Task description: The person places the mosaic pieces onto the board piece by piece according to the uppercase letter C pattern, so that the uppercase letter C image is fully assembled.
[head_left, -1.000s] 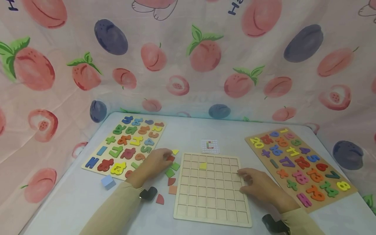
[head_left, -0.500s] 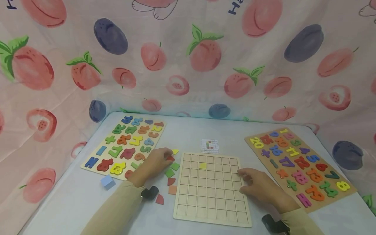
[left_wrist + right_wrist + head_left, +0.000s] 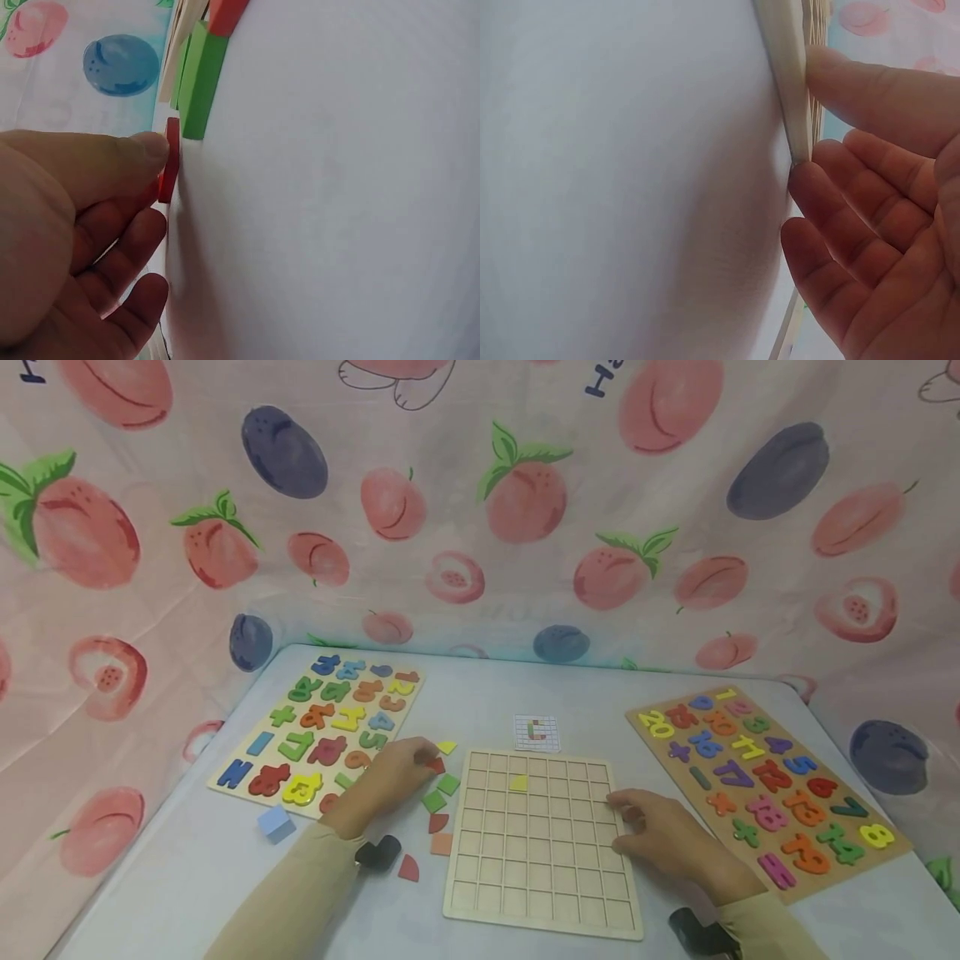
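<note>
Left hand (image 3: 395, 770) has the red piece (image 3: 172, 169) pinched between thumb and finger, just beside the green pieces (image 3: 433, 802), left of the grid (image 3: 540, 852); whether it's off the counter (image 3: 457, 702), I can't tell. And over on the far flank, right hand (image 3: 660, 828): thumb and fingers apart, relaxed, touching the grid's right edge.

Tight quarters for that pinch! I'd say the smart play is a light grip on the edges and a straight lift, so neither the greens nor the loose yellow piece (image 3: 447, 747) gets nudged. That right hand could steady the grid nicely, fingertips off the cells. One yellow tile (image 3: 519, 783) already sits in the second row, third cell along; a jolt could shift it.

To the lettering! The right board (image 3: 813, 883) reads clearly: 20, 16, 11, 17, 12, 18, 19, 14. The left board (image 3: 251, 762) has 4 and 5, others harder to make out. The card (image 3: 536, 733) carries a small C-like coloured pattern. Up on the cloth (image 3: 420, 435), a cut-off "Ha". No brand legible.
</note>
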`<state>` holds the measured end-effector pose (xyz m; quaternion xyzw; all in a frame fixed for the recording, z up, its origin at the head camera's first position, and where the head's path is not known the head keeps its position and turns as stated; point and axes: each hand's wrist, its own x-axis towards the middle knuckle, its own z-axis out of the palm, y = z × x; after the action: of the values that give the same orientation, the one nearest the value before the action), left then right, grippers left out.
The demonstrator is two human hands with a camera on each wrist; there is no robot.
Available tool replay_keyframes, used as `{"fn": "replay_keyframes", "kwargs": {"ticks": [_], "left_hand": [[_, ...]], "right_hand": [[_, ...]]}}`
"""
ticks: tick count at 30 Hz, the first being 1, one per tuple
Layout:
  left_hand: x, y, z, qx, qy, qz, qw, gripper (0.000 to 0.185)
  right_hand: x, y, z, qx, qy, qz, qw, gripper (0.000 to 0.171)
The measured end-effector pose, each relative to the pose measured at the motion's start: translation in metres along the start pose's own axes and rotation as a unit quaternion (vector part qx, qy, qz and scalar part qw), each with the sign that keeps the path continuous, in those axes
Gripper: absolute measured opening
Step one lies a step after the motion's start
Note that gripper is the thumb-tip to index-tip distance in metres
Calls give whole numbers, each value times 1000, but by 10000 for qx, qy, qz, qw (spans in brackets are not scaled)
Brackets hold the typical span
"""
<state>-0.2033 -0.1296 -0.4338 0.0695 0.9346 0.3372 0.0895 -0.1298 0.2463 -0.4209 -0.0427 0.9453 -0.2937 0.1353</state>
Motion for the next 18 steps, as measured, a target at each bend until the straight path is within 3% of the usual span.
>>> {"fn": "replay_keyframes", "kwargs": {"ticks": [12,18], "left_hand": [[0,0,-1,-72,-84,-132,9999,29],[3,-2,0,93,-87,50,9999,29]], "right_hand": [[1,1,1,-88,2,9,10000,60],[1,1,1,-107,-29,27,9999,60]]}}
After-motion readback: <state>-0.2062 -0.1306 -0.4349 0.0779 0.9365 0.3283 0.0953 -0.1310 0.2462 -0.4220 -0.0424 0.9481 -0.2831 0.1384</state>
